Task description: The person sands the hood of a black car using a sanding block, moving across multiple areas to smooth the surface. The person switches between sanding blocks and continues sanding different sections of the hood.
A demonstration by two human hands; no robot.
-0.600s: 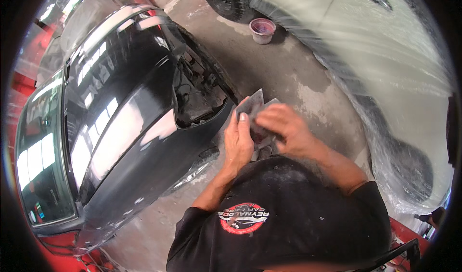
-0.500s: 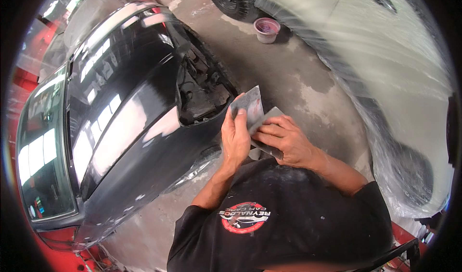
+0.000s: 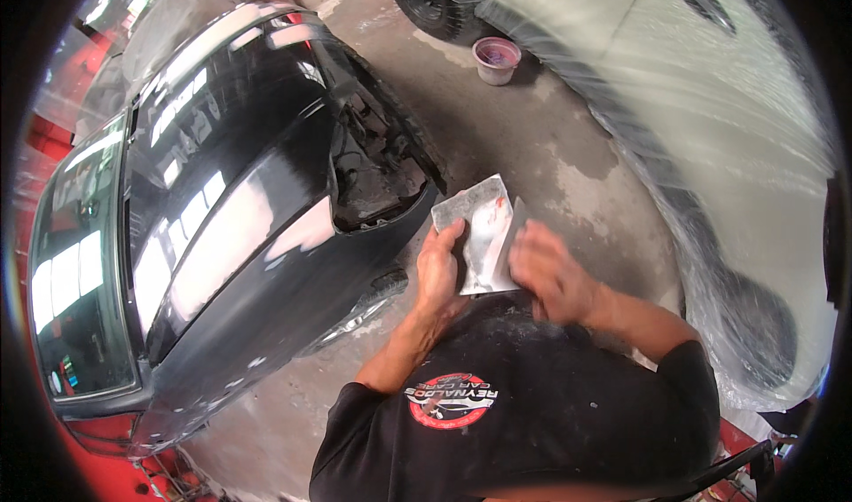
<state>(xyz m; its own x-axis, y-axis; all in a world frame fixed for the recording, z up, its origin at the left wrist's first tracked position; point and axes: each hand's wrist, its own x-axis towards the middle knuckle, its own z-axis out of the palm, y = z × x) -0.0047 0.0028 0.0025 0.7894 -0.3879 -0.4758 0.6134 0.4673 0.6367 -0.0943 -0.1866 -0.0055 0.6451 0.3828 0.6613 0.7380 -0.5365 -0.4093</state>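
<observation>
My left hand [image 3: 437, 267] grips a flat rectangular plate [image 3: 479, 258] by its left edge, thumb on top. White and grey paste smears cover the plate, with a small red-orange spot near its upper right corner. Close against the plate's right side is my right hand [image 3: 555, 276], blurred by motion, its fingers curled. A thin grey flat spreader [image 3: 518, 216] shows edge-on between that hand and the plate; the rest of it is hidden. Both hands are in front of my black shirt.
To the left stands a black car [image 3: 293, 280] with pale sanded patches and an open headlight cavity [image 3: 377, 182]. A plastic-wrapped light car [image 3: 701, 102] lines the right side. A tub with pinkish contents [image 3: 495, 61] sits on the concrete floor [image 3: 541, 138] by its wheel.
The plate has turned its smeared face more toward view and shifted slightly down and right. My right hand has moved right, and its spreader has swung from overlapping the plate to edge-on beside it.
</observation>
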